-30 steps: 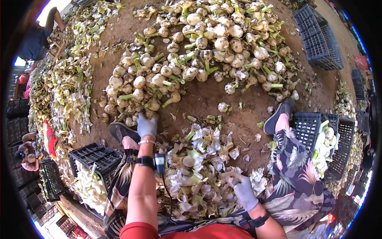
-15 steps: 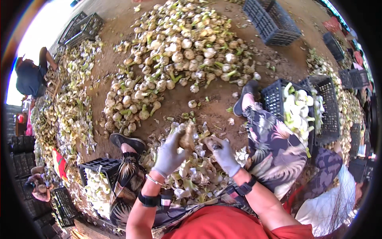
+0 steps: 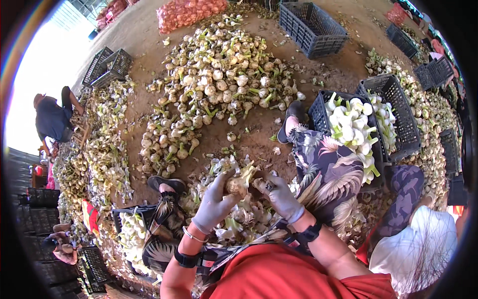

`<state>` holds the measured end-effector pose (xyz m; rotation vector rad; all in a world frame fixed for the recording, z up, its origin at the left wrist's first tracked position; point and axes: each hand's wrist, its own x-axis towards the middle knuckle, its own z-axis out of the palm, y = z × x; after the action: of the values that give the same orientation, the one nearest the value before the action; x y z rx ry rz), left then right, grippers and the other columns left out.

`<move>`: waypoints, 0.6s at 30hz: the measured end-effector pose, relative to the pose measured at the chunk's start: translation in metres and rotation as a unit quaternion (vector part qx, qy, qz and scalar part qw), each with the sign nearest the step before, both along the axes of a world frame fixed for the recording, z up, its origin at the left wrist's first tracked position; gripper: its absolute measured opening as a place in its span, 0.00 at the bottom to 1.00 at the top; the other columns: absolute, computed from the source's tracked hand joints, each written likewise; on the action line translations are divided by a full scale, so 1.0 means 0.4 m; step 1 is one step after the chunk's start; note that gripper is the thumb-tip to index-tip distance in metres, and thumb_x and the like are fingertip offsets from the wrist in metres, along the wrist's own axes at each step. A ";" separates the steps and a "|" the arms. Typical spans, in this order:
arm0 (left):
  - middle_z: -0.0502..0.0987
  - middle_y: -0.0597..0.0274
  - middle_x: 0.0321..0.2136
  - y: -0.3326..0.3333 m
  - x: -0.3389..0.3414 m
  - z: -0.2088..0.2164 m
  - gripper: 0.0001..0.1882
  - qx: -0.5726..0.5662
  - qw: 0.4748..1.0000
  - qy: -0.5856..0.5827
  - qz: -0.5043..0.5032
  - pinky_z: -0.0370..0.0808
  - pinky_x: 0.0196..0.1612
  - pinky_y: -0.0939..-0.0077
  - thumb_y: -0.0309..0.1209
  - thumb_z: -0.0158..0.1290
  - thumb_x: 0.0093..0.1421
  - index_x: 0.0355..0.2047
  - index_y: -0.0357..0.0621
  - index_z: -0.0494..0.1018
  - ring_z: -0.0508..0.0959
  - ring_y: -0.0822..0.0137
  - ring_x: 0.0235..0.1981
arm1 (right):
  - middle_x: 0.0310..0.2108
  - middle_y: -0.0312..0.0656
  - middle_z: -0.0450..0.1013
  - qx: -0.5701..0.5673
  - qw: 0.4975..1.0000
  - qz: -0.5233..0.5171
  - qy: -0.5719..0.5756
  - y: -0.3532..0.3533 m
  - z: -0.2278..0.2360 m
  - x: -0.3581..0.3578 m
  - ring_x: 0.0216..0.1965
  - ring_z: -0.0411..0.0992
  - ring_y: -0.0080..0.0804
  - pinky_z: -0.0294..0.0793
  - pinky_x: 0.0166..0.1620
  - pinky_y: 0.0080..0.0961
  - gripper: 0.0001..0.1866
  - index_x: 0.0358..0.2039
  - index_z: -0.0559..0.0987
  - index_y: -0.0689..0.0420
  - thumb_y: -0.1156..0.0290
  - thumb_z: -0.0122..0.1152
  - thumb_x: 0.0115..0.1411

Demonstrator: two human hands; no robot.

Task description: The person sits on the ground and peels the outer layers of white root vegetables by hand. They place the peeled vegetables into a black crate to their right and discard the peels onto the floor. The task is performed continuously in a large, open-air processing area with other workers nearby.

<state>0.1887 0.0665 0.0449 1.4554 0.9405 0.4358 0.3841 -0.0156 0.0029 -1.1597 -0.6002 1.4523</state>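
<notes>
Over a heap of peeled skins (image 3: 249, 219), my gloved left hand (image 3: 216, 202) is closed around a garlic bulb (image 3: 236, 186) with brownish skin and a pale stalk pointing up and right. Close beside it, my gloved right hand (image 3: 282, 198) has its fingers curled and pressed together. A small dark patch or object (image 3: 270, 186) shows at those fingers; its kind is unclear, and the fingertips' inner side is hidden. Farther out lies a big pile of unpeeled garlic bulbs (image 3: 224, 84).
By my right leg stands a black crate (image 3: 318, 112) heaped with white peeled garlic (image 3: 351, 119). Another crate (image 3: 134, 212) of peeled garlic is by my left leg. A dark crate (image 3: 313, 30) and a red mesh sack (image 3: 191, 12) are farther back. People sit at left (image 3: 52, 117) and right (image 3: 418, 249).
My view has tilted up and shifted, bringing the red mesh sack into sight. The bulb, blurred before, now shows plainly in my left hand, and my right hand remains close to it.
</notes>
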 end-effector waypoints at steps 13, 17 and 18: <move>0.79 0.59 0.48 -0.183 -0.044 0.090 0.33 -0.420 0.858 -0.261 0.136 0.72 0.39 0.67 0.59 0.49 0.63 0.58 0.49 0.72 0.76 0.63 0.35 | 0.45 0.48 0.81 0.244 0.928 0.107 -0.259 -0.053 0.094 0.008 0.45 0.79 0.32 0.76 0.50 0.28 0.26 0.53 0.80 0.66 0.83 0.55 0.51; 0.79 0.52 0.46 -0.234 -0.101 0.069 0.31 -0.600 0.699 -0.383 0.065 0.74 0.38 0.64 0.58 0.50 0.64 0.55 0.46 0.73 0.77 0.61 0.33 | 0.33 0.45 0.78 0.390 0.793 0.061 -0.464 -0.059 0.104 -0.022 0.39 0.77 0.52 0.77 0.44 0.43 0.24 0.44 0.83 0.59 0.76 0.63 0.41; 0.79 0.50 0.45 -0.254 -0.092 0.078 0.32 -0.584 0.746 -0.308 0.084 0.75 0.40 0.62 0.58 0.51 0.64 0.55 0.44 0.73 0.78 0.59 0.34 | 0.33 0.45 0.77 0.402 0.781 0.060 -0.475 -0.057 0.121 -0.029 0.38 0.76 0.52 0.75 0.42 0.43 0.26 0.44 0.83 0.59 0.77 0.61 0.39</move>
<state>0.1518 -0.0351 0.0760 0.0287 0.5649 0.3059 0.3724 -0.0384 0.0512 -1.0664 -1.8123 0.4370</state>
